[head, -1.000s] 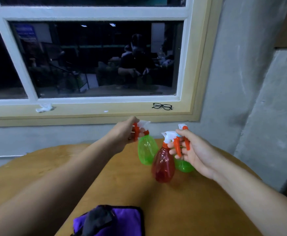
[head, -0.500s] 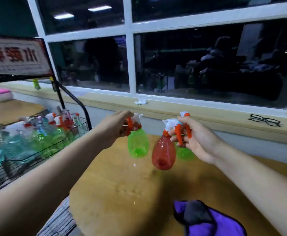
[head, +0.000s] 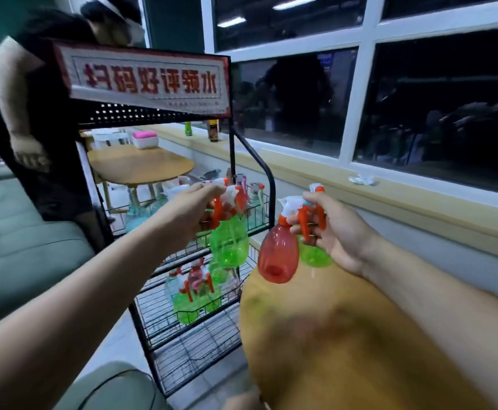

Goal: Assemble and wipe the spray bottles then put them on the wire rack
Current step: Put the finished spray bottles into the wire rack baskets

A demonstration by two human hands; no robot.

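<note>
Head: spray bottles (head: 228, 244) beneath both hands' fingers (head: 212, 189)

Shop-like room, wire rack (head: 272, 187) with sign (head: 150, 79), stocked spray bottles (head: 187, 300)

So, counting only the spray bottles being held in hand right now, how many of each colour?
Green: 2, the green bottle in the left hand and the second green bottle in the right hand
Red: 1, the red bottle, also in the right hand
Total: 3
</note>
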